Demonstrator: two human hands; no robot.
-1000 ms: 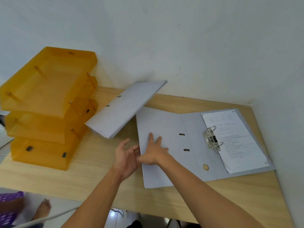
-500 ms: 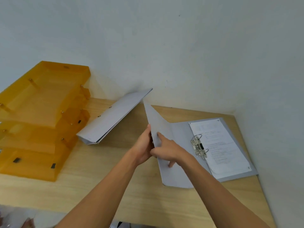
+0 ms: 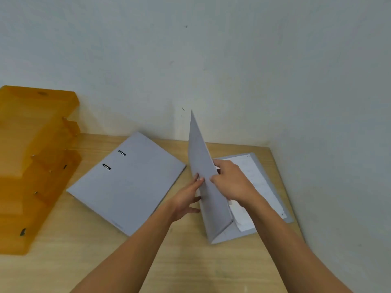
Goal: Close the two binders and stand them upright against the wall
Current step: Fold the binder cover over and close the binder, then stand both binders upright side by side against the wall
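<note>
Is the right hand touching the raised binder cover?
Touching. The head view shows the right hand pinching the raised cover, thumb in front, fingers behind.

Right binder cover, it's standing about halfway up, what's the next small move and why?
Probably swing the cover rightward and down onto the papers. It stands roughly upright, the right hand pinches its edge and the left hand touches its outer face, so this binder isn't shut. The left binder already lies closed.

You've got a light wood surface (image 3: 63, 267) in front of you. Orange translucent tray stack (image 3: 31, 166) sits at its left edge, tiers stepped, small dark marks on its side.
</note>
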